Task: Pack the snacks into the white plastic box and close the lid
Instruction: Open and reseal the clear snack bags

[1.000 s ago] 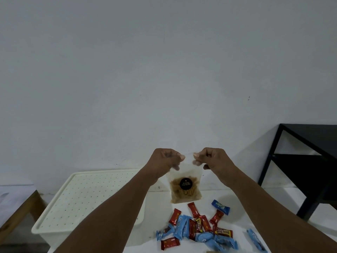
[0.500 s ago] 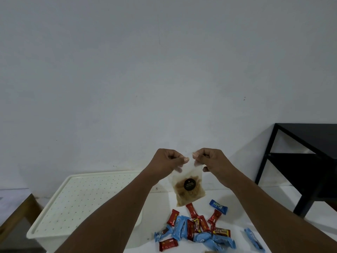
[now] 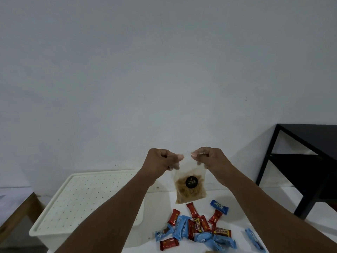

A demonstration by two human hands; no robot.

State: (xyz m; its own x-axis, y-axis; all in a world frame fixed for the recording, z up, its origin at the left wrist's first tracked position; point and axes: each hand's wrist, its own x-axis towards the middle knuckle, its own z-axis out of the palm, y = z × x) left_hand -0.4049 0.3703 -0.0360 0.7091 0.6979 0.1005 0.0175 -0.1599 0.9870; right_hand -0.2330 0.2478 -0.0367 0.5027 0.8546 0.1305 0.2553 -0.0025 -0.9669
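Note:
A clear plastic bag of brown chips [image 3: 189, 189] with a round black label hangs in the air above the white table. My left hand [image 3: 162, 160] pinches its top left corner and my right hand [image 3: 207, 157] pinches its top right corner. Below it, a pile of small red and light blue snack packets [image 3: 197, 229] lies on the table. One dark blue packet [image 3: 219, 207] sits at the pile's right edge. The white plastic box [image 3: 54, 236] stands at the left with its dotted lid [image 3: 87, 198] on top, shut.
A black metal shelf [image 3: 308, 161] stands at the right against the white wall. A wooden table edge [image 3: 18, 214] shows at the far left. One light blue packet [image 3: 254, 241] lies apart near the right forearm.
Both hands keep their pinch on the bag's top. The bag has swung slightly and tilted, and the view has shifted a little to the right.

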